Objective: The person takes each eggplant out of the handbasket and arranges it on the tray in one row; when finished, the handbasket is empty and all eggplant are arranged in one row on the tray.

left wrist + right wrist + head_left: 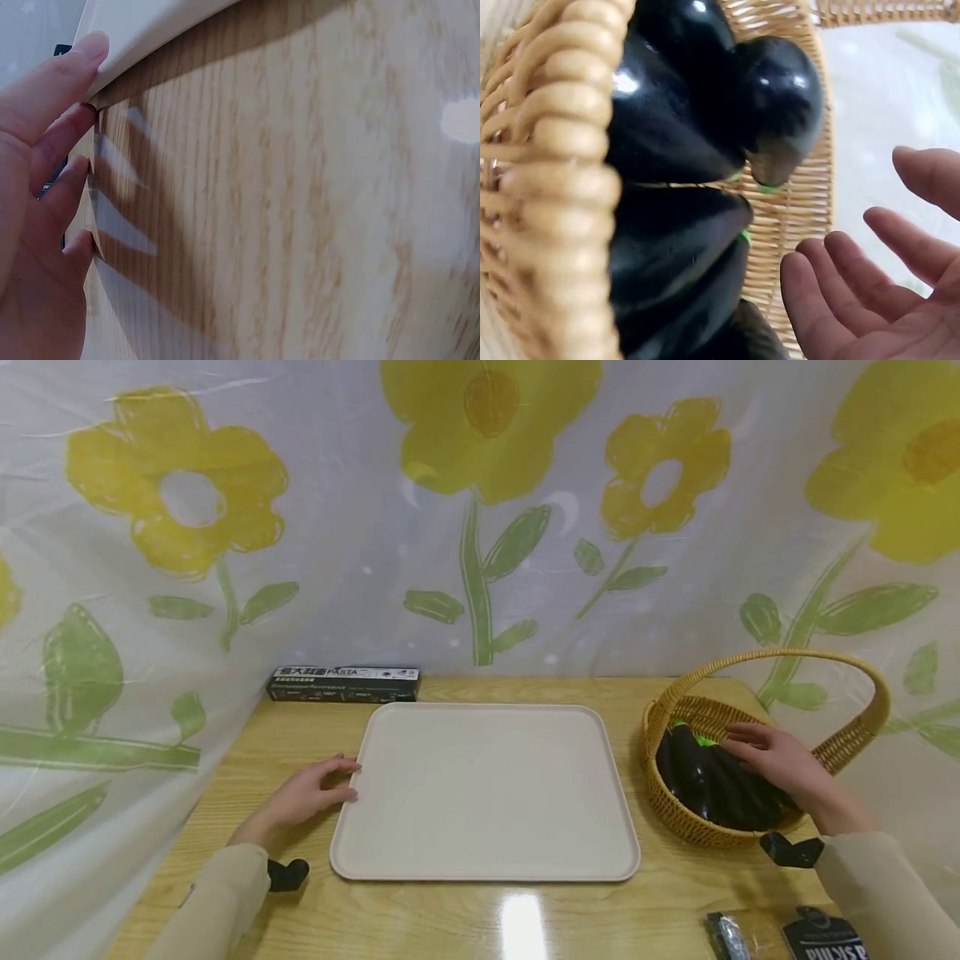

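Note:
A beige rectangular tray point(487, 793) lies on the wooden table. My left hand point(311, 792) is at its left edge, thumb and fingertips right at the rim; in the left wrist view the thumb point(56, 90) overlaps the tray corner point(150, 30). To the right stands a wicker basket point(693, 831) with a tall arched handle, holding several dark glossy eggplants point(693, 777) with green stem ends. Over the basket reaches my right hand point(780, 764), its fingers extended and loosely spread. In the right wrist view nothing lies between those fingers point(847, 281) and thumb, beside the eggplants point(675, 112).
A dark box labelled PASTA point(343, 685) lies at the back left against a flower-printed curtain point(337, 527). Near the front right are a clear packet point(738, 935) and a black label point(825, 935). Wooden tabletop point(420, 918) borders the tray.

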`<control>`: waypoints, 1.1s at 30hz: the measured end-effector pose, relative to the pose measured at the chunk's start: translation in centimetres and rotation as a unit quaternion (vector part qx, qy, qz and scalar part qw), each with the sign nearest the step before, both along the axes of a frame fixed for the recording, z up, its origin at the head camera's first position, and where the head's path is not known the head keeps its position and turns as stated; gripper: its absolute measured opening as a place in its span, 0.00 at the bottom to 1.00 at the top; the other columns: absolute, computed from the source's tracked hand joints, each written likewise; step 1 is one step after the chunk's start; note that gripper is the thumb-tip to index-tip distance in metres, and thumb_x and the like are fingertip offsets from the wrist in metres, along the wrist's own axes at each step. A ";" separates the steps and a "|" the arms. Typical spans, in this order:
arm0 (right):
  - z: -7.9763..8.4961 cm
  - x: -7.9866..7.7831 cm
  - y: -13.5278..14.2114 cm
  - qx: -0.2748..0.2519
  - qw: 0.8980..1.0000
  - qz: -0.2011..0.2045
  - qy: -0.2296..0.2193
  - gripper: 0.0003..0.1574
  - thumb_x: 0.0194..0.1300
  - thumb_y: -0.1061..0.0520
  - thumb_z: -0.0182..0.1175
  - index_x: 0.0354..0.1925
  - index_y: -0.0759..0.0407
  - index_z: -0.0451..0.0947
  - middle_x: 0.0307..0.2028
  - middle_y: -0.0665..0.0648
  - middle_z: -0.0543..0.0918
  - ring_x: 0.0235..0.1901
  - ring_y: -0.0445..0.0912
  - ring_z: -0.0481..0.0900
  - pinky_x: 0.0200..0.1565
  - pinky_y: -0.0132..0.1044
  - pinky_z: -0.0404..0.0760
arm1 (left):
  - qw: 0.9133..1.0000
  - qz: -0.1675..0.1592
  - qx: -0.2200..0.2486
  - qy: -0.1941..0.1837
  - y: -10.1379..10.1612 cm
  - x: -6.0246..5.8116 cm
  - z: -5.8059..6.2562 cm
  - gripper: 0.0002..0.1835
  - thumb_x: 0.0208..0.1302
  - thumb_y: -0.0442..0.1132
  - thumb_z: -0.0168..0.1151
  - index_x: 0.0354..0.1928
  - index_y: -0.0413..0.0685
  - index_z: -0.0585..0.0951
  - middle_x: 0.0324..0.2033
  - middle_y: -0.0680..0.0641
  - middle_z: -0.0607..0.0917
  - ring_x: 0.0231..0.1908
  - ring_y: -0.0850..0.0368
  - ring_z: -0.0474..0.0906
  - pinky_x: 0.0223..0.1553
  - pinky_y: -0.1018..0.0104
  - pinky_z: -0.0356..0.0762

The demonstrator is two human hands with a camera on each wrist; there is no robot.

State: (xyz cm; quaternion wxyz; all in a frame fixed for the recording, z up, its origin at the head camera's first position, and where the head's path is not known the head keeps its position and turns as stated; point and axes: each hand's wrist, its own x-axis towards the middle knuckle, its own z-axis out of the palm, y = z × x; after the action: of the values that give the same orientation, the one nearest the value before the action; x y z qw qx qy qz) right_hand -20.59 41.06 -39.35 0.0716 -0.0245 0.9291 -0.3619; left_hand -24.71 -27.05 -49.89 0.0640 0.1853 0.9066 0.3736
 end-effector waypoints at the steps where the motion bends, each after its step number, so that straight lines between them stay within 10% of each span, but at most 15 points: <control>1: -0.1 -0.2 -0.2 -0.011 1.000 0.002 -0.012 0.43 0.76 0.42 0.48 0.71 0.74 0.54 0.66 0.78 0.62 0.59 0.70 0.70 0.52 0.51 0.80 | 1.000 0.000 -0.001 0.000 0.0 0.0 0.0 0.23 0.64 0.45 0.67 0.57 0.43 0.78 0.66 0.32 0.69 0.70 0.29 0.52 0.67 0.31 0.49; 33: -0.8 -2.1 -1.8 -0.078 0.987 0.064 -0.125 0.43 0.73 0.49 0.55 0.74 0.67 0.50 0.67 0.80 0.57 0.55 0.59 0.71 0.43 0.46 0.83 | 1.000 0.008 -0.004 -0.008 0.0 -0.3 -0.3 0.23 0.63 0.47 0.67 0.58 0.45 0.78 0.66 0.33 0.69 0.70 0.30 0.53 0.68 0.34 0.49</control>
State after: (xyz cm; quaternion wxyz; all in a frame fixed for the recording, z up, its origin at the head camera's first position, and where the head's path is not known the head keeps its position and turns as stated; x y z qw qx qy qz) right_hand -22.69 39.25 -40.12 0.2085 -0.0443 0.8784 -0.4279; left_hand -24.98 -27.09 -50.21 0.0689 0.1752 0.9089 0.3721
